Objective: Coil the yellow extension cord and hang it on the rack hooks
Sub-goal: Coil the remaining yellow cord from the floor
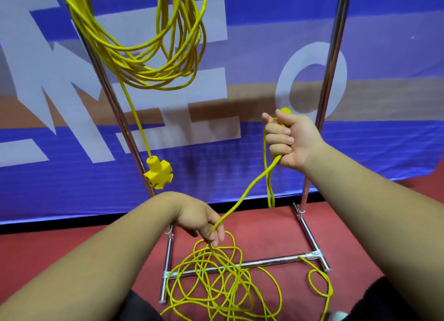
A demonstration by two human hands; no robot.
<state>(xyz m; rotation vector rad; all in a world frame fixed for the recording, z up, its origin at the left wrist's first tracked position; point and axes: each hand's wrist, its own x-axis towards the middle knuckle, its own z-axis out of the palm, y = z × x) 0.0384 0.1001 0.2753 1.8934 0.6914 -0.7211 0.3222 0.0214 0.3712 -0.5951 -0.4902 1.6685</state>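
In the head view, the right hand (pixel 292 140) is raised in front of the rack (pixel 334 56). Its palm faces the camera and its fingers are curled tight round the cord (pixel 251 187), with the cord's thick end (pixel 286 110) poking out above the fist. One short loop (pixel 269 193) hangs from that fist.

From there the cord slants down to the left hand (pixel 204 222), which is held low. Its fingers point down and curl loosely round the strand. Below it most of the cord lies in a tangle (pixel 216 287) on the floor (pixel 72 243), draped across the rack's base bar (pixel 278 259). A stray bend (pixel 320 282) lies near the bar's right end.

A coil (pixel 156 56) hangs high on the rack, and its socket block (pixel 158 174) dangles by the left pole. The hooks are out of frame. I cannot tell whether that coil belongs to the same cord.

Coiling looks barely begun. The left hand should stay slack enough for the strand to slide through as it rises, so kinks shake out below rather than getting pulled into the coil. Each length should go up to the right fist and match the loop hanging there, with a slight roll of the strand so it lies flat. The pull should be upward, away from the base bar, because crossed strands in the tangle could snag there or cinch into a knot. If the cord resists, it is better to stop and shake it loose.
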